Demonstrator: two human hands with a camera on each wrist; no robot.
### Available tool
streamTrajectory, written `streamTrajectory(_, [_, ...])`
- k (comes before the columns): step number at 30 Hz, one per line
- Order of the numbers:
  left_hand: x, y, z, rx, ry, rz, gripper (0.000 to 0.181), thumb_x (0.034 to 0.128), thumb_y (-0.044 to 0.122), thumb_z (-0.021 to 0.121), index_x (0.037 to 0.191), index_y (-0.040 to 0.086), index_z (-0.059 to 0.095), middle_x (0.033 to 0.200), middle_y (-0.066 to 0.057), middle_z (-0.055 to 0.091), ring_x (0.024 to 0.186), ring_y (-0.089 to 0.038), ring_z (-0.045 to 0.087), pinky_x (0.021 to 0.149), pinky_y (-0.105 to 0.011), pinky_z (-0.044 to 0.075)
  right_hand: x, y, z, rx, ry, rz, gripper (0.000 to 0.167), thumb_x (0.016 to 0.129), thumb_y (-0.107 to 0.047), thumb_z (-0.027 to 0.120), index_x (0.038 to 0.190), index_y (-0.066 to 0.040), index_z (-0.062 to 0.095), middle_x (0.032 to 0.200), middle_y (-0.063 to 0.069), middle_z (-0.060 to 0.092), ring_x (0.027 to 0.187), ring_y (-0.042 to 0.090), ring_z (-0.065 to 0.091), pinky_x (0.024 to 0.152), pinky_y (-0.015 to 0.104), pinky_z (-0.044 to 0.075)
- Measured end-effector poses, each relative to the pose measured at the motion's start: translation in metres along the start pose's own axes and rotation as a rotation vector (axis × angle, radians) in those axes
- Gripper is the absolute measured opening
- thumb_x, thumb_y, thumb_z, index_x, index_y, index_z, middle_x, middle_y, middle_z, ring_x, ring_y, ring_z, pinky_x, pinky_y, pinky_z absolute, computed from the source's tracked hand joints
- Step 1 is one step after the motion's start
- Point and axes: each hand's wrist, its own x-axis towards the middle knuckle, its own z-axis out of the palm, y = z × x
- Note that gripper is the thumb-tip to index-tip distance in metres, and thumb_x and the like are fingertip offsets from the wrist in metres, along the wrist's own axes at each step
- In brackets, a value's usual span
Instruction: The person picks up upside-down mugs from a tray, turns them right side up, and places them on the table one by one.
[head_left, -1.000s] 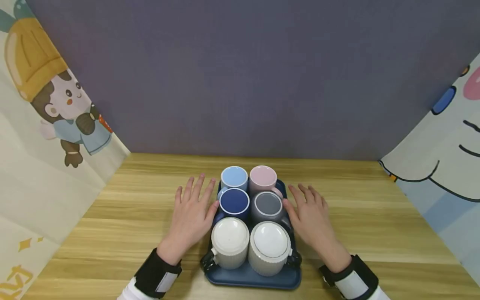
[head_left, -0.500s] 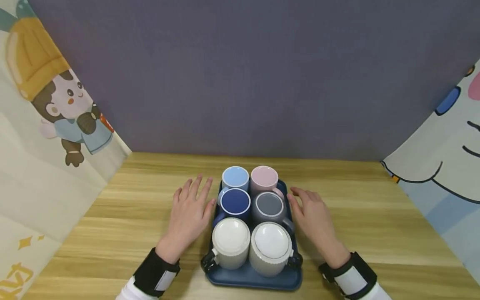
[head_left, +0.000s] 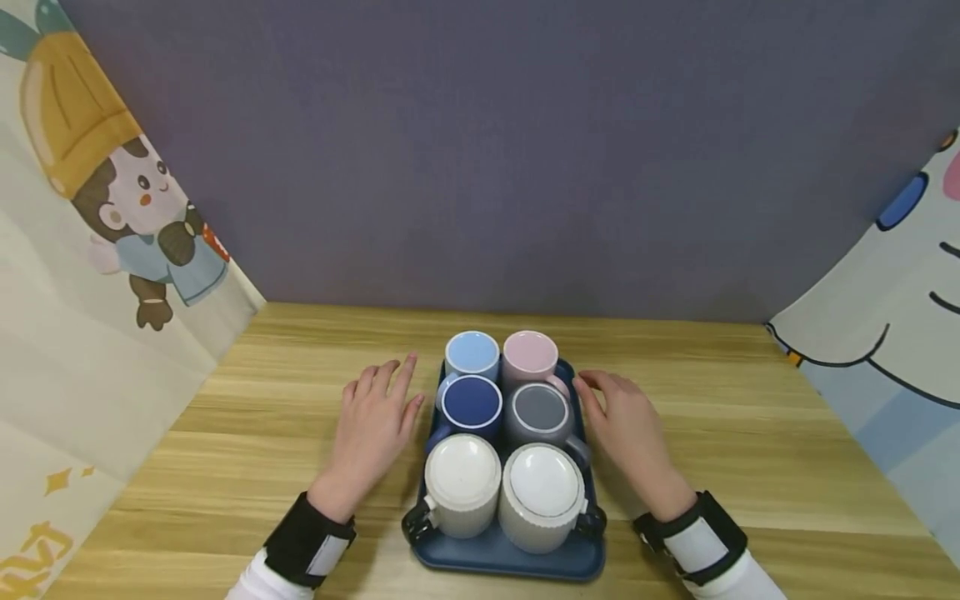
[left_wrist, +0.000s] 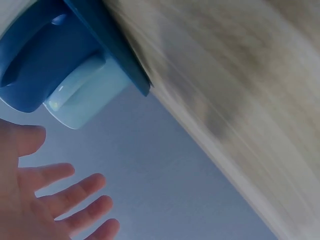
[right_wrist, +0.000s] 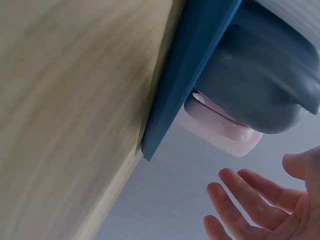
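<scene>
The head camera looked forward and down from farther off, taking in the table [head_left: 247, 433], tray [head_left: 483, 556], left hand [head_left: 369, 433], right hand [head_left: 626, 433] and purple-grey backdrop [head_left: 480, 167] behind. The left wrist camera looked, steeply tilted, from low and close beside the tray toward the backdrop; it shared the dark blue mug [head_left: 471, 402] and light blue mug [head_left: 472, 354] with the head view. The right wrist camera mirrored it opposite, sharing the grey mug [head_left: 539, 408] and pink mug [head_left: 530, 354].

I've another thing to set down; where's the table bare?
The table is bare between the left hand and left cloth, and between the right hand and right cloth. The tray is crowded with six mugs, leaving a narrow strip along its near edge.
</scene>
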Motion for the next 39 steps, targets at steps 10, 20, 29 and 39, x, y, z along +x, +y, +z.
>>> streamTrajectory(10, [-0.002,-0.010,0.001,-0.026,0.040,0.004,0.050,0.0918,0.029,0.060,0.136,0.007,0.049,0.120,-0.020,0.057,0.109,-0.037,0.051,0.086,-0.052,0.041,0.006,-0.002,0.003,0.053,-0.033,0.013,0.033,0.094,-0.032,0.058,0.107,-0.002,0.067,0.099,0.015,0.070,0.092,0.033,0.067,0.078,0.049,0.052])
streamTrajectory(20, [-0.004,-0.027,-0.001,-0.022,0.088,-0.020,0.045,0.0903,0.026,0.063,0.128,0.002,0.054,0.114,-0.020,0.058,0.105,-0.038,0.052,0.081,-0.051,0.041,0.013,-0.003,0.010,0.089,-0.086,0.048,0.032,0.092,-0.032,0.062,0.107,-0.004,0.068,0.098,0.012,0.071,0.093,0.032,0.067,0.078,0.048,0.052])
streamTrajectory(29, [-0.004,-0.049,-0.006,-0.015,0.128,-0.032,0.044,0.0900,0.024,0.063,0.125,-0.001,0.054,0.112,-0.023,0.057,0.102,-0.041,0.051,0.078,-0.053,0.039,0.018,-0.002,0.017,0.101,-0.106,0.049,0.032,0.091,-0.033,0.063,0.106,-0.005,0.069,0.096,0.011,0.072,0.091,0.031,0.067,0.078,0.047,0.052])
streamTrajectory(39, [-0.006,-0.067,-0.011,-0.013,0.143,-0.066,0.045,0.0905,0.024,0.062,0.125,-0.004,0.054,0.112,-0.025,0.057,0.103,-0.043,0.050,0.078,-0.055,0.039,0.021,-0.002,0.022,0.103,-0.102,0.047,0.031,0.089,-0.033,0.065,0.104,-0.006,0.070,0.092,0.009,0.073,0.088,0.030,0.068,0.076,0.046,0.052])
